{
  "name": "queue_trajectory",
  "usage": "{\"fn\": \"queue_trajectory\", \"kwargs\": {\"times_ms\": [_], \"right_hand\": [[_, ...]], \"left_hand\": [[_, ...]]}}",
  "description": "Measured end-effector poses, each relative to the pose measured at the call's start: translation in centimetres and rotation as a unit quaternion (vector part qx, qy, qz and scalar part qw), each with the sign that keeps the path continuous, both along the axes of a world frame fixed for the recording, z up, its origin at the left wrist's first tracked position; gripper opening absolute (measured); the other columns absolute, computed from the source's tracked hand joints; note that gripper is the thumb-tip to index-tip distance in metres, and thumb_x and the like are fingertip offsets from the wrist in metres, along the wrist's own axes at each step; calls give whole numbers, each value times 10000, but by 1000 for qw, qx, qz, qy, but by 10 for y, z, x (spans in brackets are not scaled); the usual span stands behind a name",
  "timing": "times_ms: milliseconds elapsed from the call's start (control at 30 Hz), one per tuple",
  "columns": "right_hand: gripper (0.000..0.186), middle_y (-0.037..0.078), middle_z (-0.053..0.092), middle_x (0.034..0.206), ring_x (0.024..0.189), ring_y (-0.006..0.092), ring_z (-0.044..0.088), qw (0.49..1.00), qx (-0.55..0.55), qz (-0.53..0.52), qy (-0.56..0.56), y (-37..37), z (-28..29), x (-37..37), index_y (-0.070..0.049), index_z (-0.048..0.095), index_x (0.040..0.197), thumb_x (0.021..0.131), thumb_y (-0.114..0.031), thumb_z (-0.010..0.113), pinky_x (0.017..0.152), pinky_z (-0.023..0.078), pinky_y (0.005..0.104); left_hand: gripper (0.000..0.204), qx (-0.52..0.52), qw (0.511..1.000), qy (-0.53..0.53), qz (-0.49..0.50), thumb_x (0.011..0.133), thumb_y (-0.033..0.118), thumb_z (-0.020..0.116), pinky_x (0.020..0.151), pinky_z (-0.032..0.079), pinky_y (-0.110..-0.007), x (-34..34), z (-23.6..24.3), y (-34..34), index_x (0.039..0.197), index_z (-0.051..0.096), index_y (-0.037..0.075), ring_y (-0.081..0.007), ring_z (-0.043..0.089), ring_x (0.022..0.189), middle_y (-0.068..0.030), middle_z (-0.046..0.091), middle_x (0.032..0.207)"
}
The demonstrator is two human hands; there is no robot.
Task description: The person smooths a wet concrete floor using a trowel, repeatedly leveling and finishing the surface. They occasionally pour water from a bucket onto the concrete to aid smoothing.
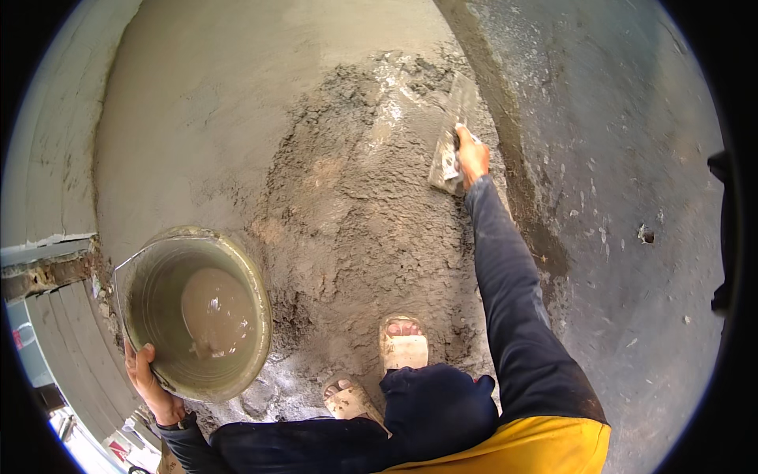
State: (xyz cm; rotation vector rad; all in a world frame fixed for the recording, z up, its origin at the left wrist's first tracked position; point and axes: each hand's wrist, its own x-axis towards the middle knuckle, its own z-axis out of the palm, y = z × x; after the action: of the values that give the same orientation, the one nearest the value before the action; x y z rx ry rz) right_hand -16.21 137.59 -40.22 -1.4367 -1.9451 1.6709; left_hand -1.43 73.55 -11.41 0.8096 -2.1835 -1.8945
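My right hand (473, 156) is closed round the handle of a flat plastering trowel (460, 99). The trowel's long blade lies at the right edge of the rough wet mortar (359, 197), apparently touching it. At the lower left, my left hand (150, 385) grips the rim of a bucket (257, 276), thumb over the edge. The bucket is tilted so that its inside shows, with greyish watery slurry (217, 312) pooled at the bottom. My left fingers under the rim are partly hidden by the bucket.
Smooth mortar (197, 103) spreads over the far left, bordered by a pale wall (59, 142). A darker grey floor (624, 158) with a small hole runs along the right. My sandalled feet (404, 344) stand on the rough mortar. A thin wire handle (118, 288) hangs on the bucket's left side.
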Motion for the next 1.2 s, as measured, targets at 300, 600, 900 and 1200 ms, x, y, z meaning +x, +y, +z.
{"fn": "queue_trajectory", "kwargs": {"times_ms": [300, 600, 900, 1200], "right_hand": [[536, 189, 773, 924, 806, 263, 743, 972, -48, 217, -74, -34, 57, 8, 41, 757, 1045, 945, -480, 684, 801, 577, 389], [634, 225, 765, 1079, 1051, 407, 728, 847, 380, 307, -210, 6, 53, -8, -49, 745, 1140, 921, -632, 625, 913, 560, 512], [370, -40, 624, 751, 629, 71, 542, 988, 26, 152, 23, -30, 54, 98, -26, 728, 1020, 976, -393, 744, 578, 472, 301], [280, -38, 659, 820, 703, 70, 560, 996, -57, 62, -26, -90, 53, 253, -37, 704, 1018, 961, -303, 771, 635, 467, 269]], "left_hand": [[564, 70, 992, 27, -99, 890, 134, 645, 971, 526, -331, -45, -3, 46, 1399, 506, -66, -224, 668, 1058, -131, 678, 1218], [533, 56, 994, 57, -72, 889, 108, 651, 963, 536, -331, -48, 26, 66, 1383, 534, -55, -227, 672, 1043, -136, 681, 1213], [474, 12, 991, 99, -85, 886, 37, 661, 939, 506, -280, -65, 8, 75, 1342, 585, -68, -165, 663, 1011, -107, 708, 1171], [493, -92, 947, 230, -205, 931, -9, 626, 935, 516, -252, -158, -43, 189, 1405, 537, -110, -142, 658, 1069, -104, 687, 1244]]}}
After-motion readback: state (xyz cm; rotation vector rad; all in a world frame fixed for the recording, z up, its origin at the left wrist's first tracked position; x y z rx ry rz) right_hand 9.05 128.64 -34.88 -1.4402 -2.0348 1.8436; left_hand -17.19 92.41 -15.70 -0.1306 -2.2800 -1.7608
